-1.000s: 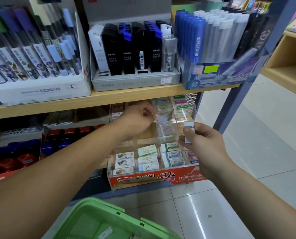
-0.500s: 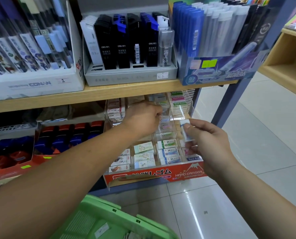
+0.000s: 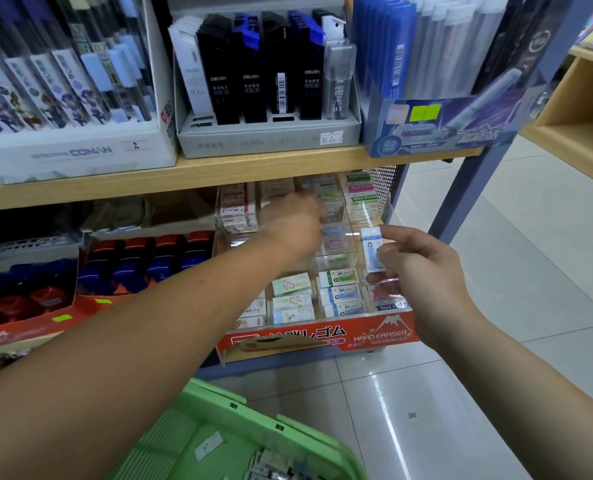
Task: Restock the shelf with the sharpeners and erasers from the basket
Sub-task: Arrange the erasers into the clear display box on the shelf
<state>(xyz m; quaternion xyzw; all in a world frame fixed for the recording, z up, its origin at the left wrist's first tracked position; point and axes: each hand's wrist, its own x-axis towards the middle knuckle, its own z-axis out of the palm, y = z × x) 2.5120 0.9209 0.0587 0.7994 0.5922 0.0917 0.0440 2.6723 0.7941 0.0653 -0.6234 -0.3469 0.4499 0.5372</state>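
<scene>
eraser [image 3: 372, 249]: white-blue, upright | pinched in right hand [image 3: 423, 271] | basket [image 3: 212, 393]: green, below

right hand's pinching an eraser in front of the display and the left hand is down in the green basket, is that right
Not quite. The right hand does pinch an eraser, but the left hand is not in the green basket; it reaches into the clear eraser display, as the head view shows.

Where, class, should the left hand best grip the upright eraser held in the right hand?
Probably the eraser by its free top end, pinched front-to-back from the upper left: it stands upright, and the right hand covers its right edge and bottom.
</scene>
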